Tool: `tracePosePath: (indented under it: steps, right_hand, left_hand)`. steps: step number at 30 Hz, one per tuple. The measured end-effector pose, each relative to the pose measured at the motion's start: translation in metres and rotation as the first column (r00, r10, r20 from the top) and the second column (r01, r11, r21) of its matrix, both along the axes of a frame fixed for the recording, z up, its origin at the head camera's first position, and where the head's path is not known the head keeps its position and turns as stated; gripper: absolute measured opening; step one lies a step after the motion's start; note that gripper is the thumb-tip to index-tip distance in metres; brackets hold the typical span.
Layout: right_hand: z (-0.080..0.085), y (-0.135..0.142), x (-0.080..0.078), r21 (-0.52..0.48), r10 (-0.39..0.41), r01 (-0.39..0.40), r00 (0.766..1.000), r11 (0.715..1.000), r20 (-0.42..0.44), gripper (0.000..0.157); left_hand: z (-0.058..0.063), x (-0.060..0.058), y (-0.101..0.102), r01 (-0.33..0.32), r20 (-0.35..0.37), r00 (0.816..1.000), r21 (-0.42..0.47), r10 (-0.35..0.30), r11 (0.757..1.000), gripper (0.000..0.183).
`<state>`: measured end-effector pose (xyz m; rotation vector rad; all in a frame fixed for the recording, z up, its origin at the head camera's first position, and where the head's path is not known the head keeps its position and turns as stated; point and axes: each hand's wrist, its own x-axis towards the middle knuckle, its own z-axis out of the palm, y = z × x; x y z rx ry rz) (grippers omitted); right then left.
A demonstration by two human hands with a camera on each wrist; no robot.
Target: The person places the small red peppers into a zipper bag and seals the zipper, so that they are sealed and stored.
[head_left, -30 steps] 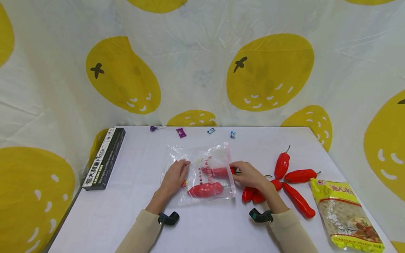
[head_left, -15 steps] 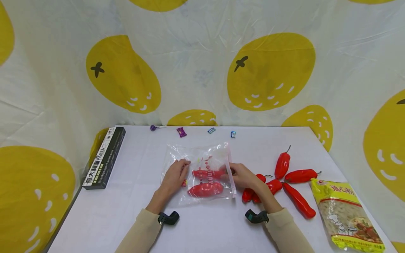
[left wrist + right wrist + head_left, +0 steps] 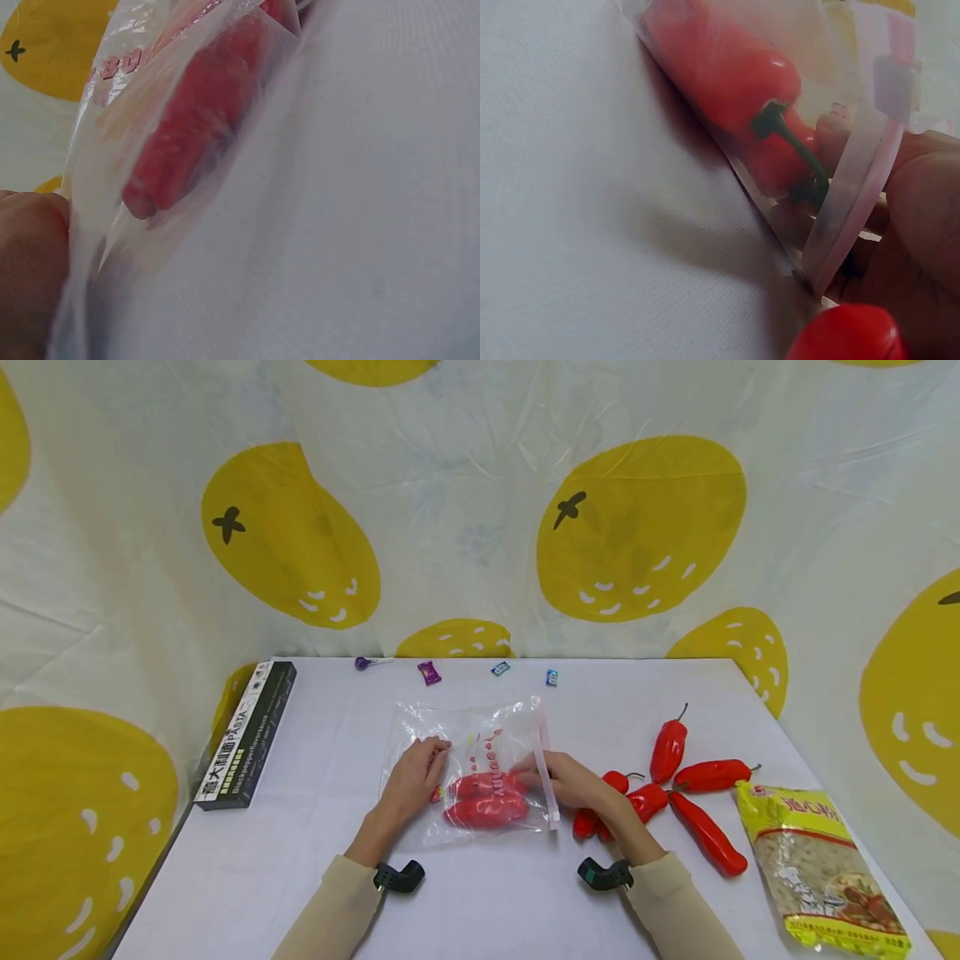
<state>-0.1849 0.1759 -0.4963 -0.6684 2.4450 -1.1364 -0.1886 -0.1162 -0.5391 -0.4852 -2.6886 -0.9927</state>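
A clear slider zip bag (image 3: 517,718) with pink lettering lies mid-table, its pink-edged mouth facing right. Inside, two red chili peppers (image 3: 487,812) rest side by side; through the film their red bodies (image 3: 202,112) look blurred. My left hand (image 3: 411,777) holds the bag's film near its closed end, raising the upper layer. My right hand (image 3: 566,779) reaches through the mouth, fingers around the stem end of the farther pepper. In the right wrist view, a green stem (image 3: 799,146) shows beside those fingers, and the slider (image 3: 896,86) sits on the pink strip.
Several loose red peppers (image 3: 708,831) lie right of the bag, some close under my right wrist. A yellow pasta packet (image 3: 825,868) occupies the right front. A black pasta box (image 3: 247,735) stands at left. A lollipop (image 3: 362,663) and wrapped candies (image 3: 430,673) line the back edge.
My right hand has pushed its pepper leftward into the bag, then nearer, against the other pepper. The left hand has stayed in place on the bag.
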Motion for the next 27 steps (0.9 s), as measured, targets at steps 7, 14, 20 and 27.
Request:
tracePosePath:
  steps: [7,14,20,27]
  right_hand:
    - [0.001,0.001,0.0,0.0,0.02,-0.02,1.0,1.0,-0.006,0.032]
    - [-0.001,0.006,0.0,0.036,-0.018,0.02,0.999,0.999,-0.048,0.034]
    - [0.006,0.013,-0.001,0.055,-0.033,0.037,0.997,0.998,-0.076,0.027]
    - [0.019,0.026,-0.002,0.101,-0.079,0.092,0.989,0.991,-0.126,0.024]
  left_hand:
    - [-0.002,0.0,0.0,-0.008,0.014,1.0,0.017,0.008,1.0,0.022]
    - [-0.001,0.0,0.0,0.002,0.0,1.0,0.011,-0.002,1.0,0.022]
    - [-0.002,0.0,0.0,0.005,0.0,1.0,0.009,-0.005,1.0,0.022]
    - [-0.003,-0.001,0.0,-0.002,-0.01,1.0,0.006,0.002,1.0,0.022]
